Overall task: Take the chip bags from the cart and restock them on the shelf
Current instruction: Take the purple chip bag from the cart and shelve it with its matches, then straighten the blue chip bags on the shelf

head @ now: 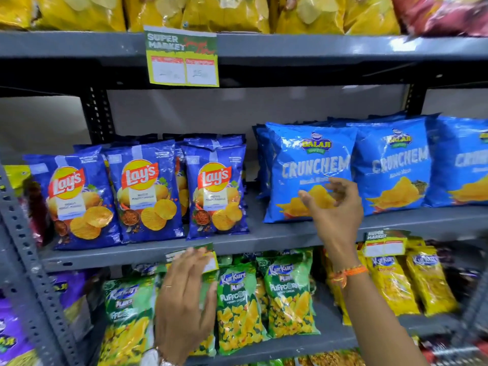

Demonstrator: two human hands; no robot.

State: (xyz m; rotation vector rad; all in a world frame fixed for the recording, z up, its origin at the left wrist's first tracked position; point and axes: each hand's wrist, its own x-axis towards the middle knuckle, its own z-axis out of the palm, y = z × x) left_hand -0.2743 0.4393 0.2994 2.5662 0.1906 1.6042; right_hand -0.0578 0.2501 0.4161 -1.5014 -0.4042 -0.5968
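Light blue Crunchem chip bags (pixel 311 165) stand upright on the right half of the grey middle shelf (pixel 264 241). My right hand (pixel 335 210) hovers just in front of the leftmost one, fingers loosely spread, holding nothing. Three dark blue Lay's bags (pixel 142 194) stand in a row on the left half of the same shelf, with more behind them. My left hand (pixel 187 302) is lower, open and flat in front of the green Kurkure Puffcorn bags (pixel 240 307), its fingertips at the shelf edge by a price tag. The cart is out of view.
Yellow chip bags (pixel 211 11) fill the top shelf, with a supermarket price sign (pixel 182 59) hanging below them. Yellow Kurkure bags (pixel 406 281) sit lower right, purple bags (pixel 15 336) lower left. A perforated grey upright (pixel 29 260) runs down the left.
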